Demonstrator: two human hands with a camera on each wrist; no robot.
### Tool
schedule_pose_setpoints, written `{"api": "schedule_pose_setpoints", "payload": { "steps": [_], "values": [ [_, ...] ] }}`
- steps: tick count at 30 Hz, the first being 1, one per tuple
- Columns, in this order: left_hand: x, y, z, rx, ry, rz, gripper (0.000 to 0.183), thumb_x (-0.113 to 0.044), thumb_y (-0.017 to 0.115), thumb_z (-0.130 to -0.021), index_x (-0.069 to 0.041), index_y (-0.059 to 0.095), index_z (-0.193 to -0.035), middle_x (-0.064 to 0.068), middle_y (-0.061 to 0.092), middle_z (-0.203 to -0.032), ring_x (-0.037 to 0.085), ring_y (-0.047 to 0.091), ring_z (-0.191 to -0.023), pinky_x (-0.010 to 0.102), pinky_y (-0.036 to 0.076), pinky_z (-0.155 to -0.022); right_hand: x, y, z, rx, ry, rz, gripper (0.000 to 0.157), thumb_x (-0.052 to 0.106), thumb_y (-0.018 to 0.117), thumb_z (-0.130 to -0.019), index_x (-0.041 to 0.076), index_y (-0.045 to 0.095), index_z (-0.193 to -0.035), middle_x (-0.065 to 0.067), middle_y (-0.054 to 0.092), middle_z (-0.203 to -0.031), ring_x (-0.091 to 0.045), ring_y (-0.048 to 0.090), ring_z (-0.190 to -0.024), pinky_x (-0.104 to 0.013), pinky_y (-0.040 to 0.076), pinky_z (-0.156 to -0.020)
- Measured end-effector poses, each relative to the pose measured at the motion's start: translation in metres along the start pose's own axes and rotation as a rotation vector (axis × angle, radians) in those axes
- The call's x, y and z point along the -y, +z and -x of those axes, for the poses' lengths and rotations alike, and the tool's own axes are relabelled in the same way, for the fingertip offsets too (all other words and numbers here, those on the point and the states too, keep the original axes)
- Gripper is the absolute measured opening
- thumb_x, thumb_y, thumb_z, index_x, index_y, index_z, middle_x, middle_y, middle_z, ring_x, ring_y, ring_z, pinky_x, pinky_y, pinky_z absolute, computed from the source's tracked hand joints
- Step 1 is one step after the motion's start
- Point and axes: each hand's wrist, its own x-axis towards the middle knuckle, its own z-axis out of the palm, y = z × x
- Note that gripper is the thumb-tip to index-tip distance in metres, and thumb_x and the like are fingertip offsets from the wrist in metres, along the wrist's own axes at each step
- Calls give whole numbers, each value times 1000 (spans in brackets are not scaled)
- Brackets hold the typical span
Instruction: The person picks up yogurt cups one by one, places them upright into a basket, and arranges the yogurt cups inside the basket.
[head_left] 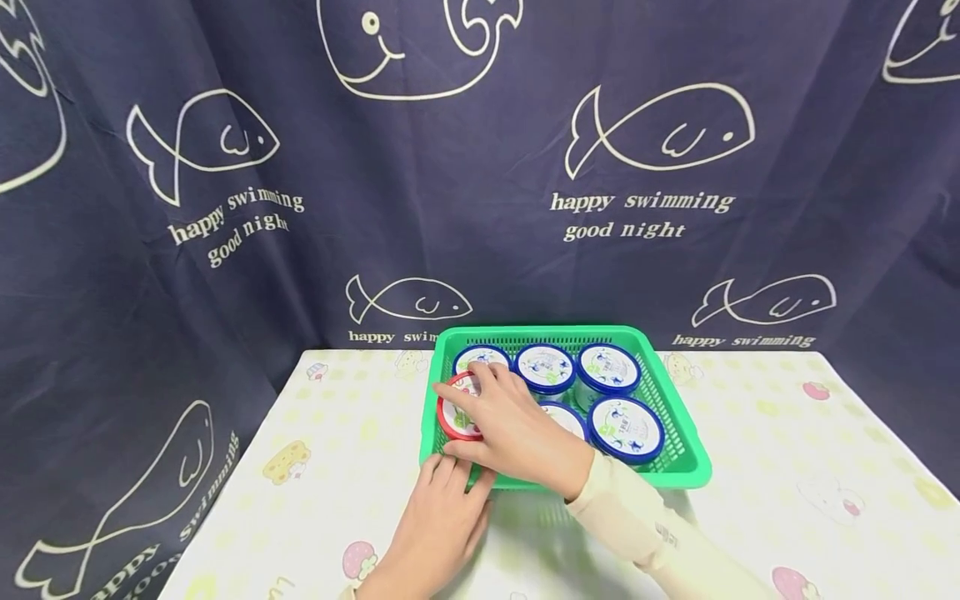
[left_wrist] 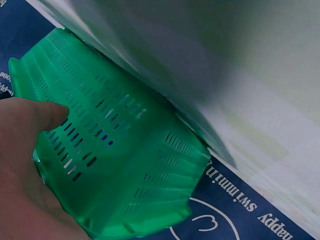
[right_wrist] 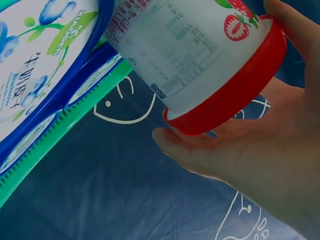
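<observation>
My right hand (head_left: 517, 429) holds a tub with a red lid (head_left: 453, 418) at the left side of a green plastic basket (head_left: 675, 479). In the right wrist view, my fingers and thumb are around the lid's rim, and the tub (right_wrist: 185, 55) has a pale, see-through body with strawberry prints. My left hand (head_left: 442, 521) grips the basket's near left rim, its thumb on the outer wall in the left wrist view. Several tubs with blue lids (head_left: 626, 429) stand in the basket; my right hand partly covers some of them.
The basket stands on a table with a pale printed cloth (head_left: 750, 492), near its back edge. Behind it hangs a dark blue curtain (head_left: 517, 267) with white fish drawings and lettering.
</observation>
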Motion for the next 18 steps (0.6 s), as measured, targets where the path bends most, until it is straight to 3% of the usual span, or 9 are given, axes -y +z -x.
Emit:
{"api": "schedule_pose_setpoints", "payload": {
  "steps": [11,15,18],
  "values": [
    [-1,0,0,6,2,-10,40,-33,53,-83,-17,50,-119,10,48,-117,26,44,-101,44,31,-91,1,5,-4,155,67,46,70,55,56,-78,24,35,-137,-18,38,-128,-36,39,-112,-52,35,-89],
    [0,-1,-1,8,-3,-15,36,-36,34,-92,-17,49,-119,8,50,-109,25,45,-95,44,31,-91,-2,6,-7,181,91,50,72,56,56,-78,22,34,-138,-19,38,-129,-36,39,-112,-52,35,-89],
    [0,-1,-2,10,-13,-15,34,-36,38,-91,-18,49,-118,6,49,-103,24,45,-92,43,31,-92,-3,7,-10,187,95,61,74,57,56,-77,21,33,-138,-18,40,-127,-35,41,-109,-51,37,-88]
  ]
}}
